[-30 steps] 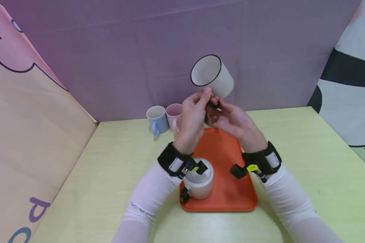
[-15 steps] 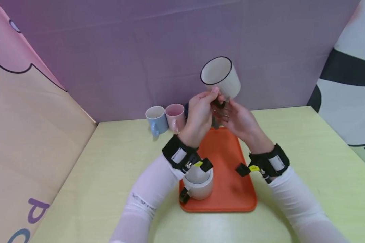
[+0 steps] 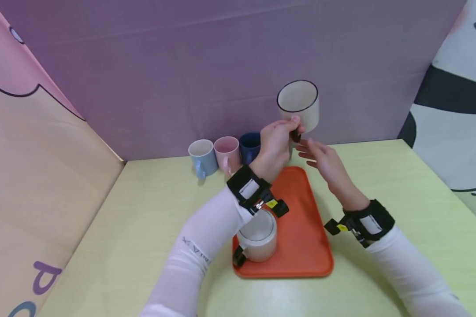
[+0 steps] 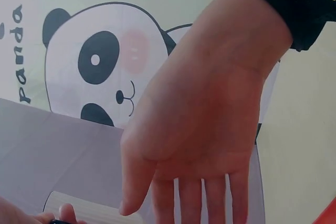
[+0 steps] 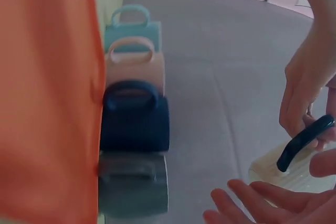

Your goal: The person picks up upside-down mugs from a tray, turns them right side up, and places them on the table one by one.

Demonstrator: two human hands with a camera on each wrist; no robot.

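**Left hand raised and pinching, right hand open just below it**

The left hand point(image 3: 275, 145) is lifted above the orange tray point(image 3: 301, 246), thumb and fingers pinched together, apparently round a dark handle. The right hand point(image 3: 325, 162) hovers beside and slightly below it, fingers straight and spread, palm free. Both forearms wear white sleeves and black wrist straps.

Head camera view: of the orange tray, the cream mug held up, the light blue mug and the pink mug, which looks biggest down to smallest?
1. Orange tray
2. Cream mug, though held nearer the camera
3. Light blue mug and pink mug: alike, no ranking
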